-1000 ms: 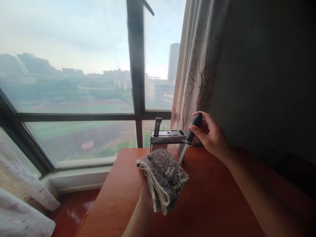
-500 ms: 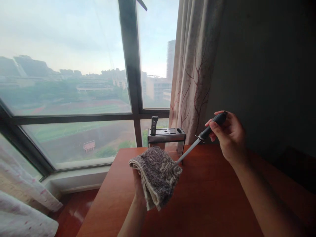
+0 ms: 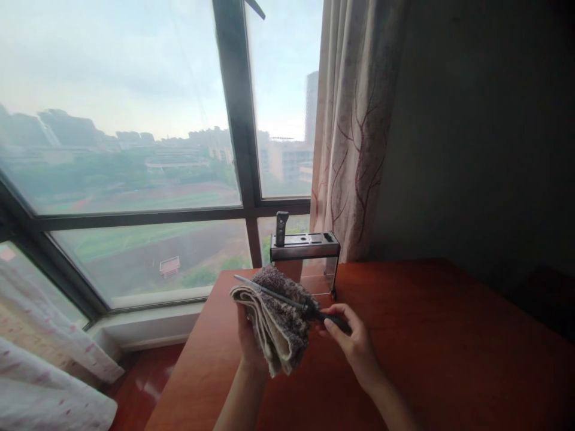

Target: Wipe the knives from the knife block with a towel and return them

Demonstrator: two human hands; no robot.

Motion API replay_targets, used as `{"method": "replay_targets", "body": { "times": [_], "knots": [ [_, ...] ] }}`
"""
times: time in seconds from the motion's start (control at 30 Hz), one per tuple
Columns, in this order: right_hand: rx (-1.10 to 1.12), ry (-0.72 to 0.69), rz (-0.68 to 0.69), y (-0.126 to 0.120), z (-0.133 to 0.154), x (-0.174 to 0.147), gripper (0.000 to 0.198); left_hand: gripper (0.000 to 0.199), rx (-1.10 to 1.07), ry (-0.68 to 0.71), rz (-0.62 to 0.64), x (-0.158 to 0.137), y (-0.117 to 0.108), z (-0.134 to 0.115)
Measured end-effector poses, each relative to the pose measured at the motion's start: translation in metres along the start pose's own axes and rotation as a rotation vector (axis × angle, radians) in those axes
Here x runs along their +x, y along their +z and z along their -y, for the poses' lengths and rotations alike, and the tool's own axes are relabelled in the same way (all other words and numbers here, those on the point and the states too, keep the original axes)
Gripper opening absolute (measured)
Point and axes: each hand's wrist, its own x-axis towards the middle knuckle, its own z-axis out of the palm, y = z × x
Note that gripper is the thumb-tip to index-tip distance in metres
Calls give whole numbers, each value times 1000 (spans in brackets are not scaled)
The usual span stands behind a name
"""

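My left hand is closed around a folded, fluffy grey-brown towel and holds it up above the table; most of its fingers are hidden behind the cloth. In my right hand is a sharpening steel, gripped by its black handle between thumb and fingers. Its thin grey rod lies across the top of the towel, tip pointing to the upper left and jutting past the fold. Just beyond the towel stands a knife block with a metal top and clear sides. One dark-handled knife sits upright in its left slot.
The reddish-brown wooden table spreads under both hands. Behind it are a large window with dark frames and a long curtain. A white patterned curtain hangs at the lower left.
My right hand has moved down and left. The steel has swung from pointing down-left into the towel to lying across its top, tip up-left. The towel is slightly turned.
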Motion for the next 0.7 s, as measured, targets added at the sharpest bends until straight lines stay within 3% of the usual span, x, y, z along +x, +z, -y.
{"method": "replay_targets", "body": {
  "times": [0.17, 0.33, 0.5, 0.6, 0.7],
  "knots": [
    [-234, 28, 259, -1, -18, 3, 28, 59, -8, 93, -53, 1, -9, -14],
    [-92, 198, 321, 2, -40, -4, 41, 55, -52, 231, -109, 2, -5, -33],
    [-15, 304, 506, 2, -57, -14, 47, 55, -41, 475, -153, 2, -7, -46],
    [-35, 330, 501, 5, -63, -15, 49, 59, -1, 469, -204, 3, -5, -43],
    [-163, 226, 401, 7, -64, -13, 48, 55, 5, 396, -297, 5, 0, -31]
  ]
}}
